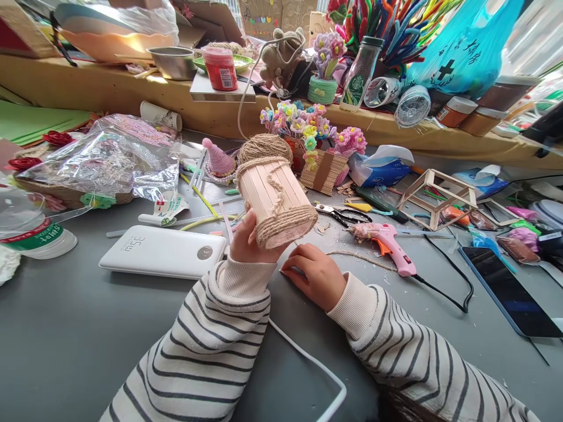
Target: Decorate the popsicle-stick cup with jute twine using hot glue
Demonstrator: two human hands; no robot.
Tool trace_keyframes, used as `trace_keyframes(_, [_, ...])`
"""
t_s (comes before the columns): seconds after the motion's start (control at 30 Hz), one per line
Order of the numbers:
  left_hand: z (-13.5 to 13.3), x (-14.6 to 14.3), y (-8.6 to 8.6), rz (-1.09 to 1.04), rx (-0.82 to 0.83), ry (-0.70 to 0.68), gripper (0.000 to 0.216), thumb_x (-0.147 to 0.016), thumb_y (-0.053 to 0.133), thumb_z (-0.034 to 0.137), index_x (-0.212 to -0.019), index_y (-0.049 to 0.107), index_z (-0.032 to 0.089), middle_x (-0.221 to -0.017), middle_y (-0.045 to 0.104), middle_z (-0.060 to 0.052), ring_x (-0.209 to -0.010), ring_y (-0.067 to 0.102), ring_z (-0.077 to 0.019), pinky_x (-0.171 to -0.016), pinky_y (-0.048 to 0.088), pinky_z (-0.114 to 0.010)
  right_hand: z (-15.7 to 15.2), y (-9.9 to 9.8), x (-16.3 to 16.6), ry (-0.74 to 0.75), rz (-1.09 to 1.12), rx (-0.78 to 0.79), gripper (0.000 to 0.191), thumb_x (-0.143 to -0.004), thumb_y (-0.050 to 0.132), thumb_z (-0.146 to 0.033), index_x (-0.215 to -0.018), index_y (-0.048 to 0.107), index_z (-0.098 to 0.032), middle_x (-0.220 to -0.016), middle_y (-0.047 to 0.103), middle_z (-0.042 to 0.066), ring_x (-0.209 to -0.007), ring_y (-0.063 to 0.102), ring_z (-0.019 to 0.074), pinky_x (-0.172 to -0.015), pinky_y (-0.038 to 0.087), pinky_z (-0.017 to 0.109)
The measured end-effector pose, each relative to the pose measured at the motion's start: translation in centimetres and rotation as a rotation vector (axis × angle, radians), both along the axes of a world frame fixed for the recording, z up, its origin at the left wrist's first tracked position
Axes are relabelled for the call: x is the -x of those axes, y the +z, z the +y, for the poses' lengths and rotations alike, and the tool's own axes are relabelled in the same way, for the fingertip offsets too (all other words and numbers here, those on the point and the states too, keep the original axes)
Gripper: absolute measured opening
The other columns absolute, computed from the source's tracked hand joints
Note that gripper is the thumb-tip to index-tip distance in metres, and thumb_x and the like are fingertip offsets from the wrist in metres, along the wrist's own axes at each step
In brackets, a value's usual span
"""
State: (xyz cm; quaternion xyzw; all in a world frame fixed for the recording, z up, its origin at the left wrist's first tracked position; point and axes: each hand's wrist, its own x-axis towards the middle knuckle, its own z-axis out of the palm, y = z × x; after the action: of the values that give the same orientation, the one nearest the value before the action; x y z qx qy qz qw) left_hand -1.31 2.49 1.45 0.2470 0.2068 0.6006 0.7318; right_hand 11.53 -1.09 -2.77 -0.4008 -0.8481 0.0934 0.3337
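My left hand (247, 241) is wrapped round a small pot made of pale wooden craft sticks (268, 190), holding it tilted above the table. Jute twine is wound round both its rims, and a short braided piece lies on its side. My right hand (314, 275) rests low over the table, just right of the pot, its fingers bent together; what they pinch, if anything, is hidden. Behind the pot sits a ball of jute twine (266, 147). A loose strand of twine (365, 258) lies between my right hand and a pink glue gun (387, 243).
A white power bank (162, 252) lies left of my hands, and a white cable (316, 366) crosses in front. Scissors (338, 214), a wooden stick frame (437, 199) and a phone (512, 290) are to the right. A plastic bottle (33, 228) lies far left. Yarn flowers (303, 123) stand behind.
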Motion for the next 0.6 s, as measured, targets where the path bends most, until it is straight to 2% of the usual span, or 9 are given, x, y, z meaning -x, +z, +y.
trace_keyframes(0.27, [-0.12, 0.1, -0.13, -0.006, -0.024, -0.006, 0.037, -0.064, 0.063, 0.047, -0.095, 0.065, 0.026, -0.101, 0.067, -0.004, -0.118, 0.045, -0.0298, -0.097, 0.039, -0.047, -0.04, -0.02, 0.06, -0.002, -0.007, 0.027, 0.013, -0.082, 0.051, -0.02, -0.077, 0.062, -0.017, -0.076, 0.059, 0.005, -0.072, 0.054, 0.0142, -0.065, 0.048, 0.026])
trace_keyframes(0.47, [-0.12, 0.04, -0.03, -0.001, -0.01, 0.013, 0.04, -0.062, 0.065, 0.046, -0.097, 0.064, 0.026, -0.102, 0.067, -0.004, -0.116, 0.047, -0.0299, -0.092, 0.044, -0.046, 0.0, -0.09, 0.08, -0.011, 0.011, 0.016, 0.012, -0.081, 0.051, -0.019, -0.076, 0.062, -0.017, -0.074, 0.059, 0.005, -0.071, 0.054, 0.0143, -0.064, 0.049, 0.026])
trace_keyframes(0.6, [-0.21, -0.16, -0.04, 0.04, 0.011, 0.06, 0.042, -0.06, 0.066, 0.045, -0.097, 0.064, 0.026, -0.11, 0.064, -0.005, -0.12, 0.044, -0.0304, -0.094, 0.043, -0.045, 0.01, 0.09, -0.18, -0.015, 0.06, -0.013, 0.011, -0.08, 0.053, -0.017, -0.076, 0.063, -0.015, -0.073, 0.06, 0.006, -0.07, 0.054, 0.0148, -0.064, 0.049, 0.026])
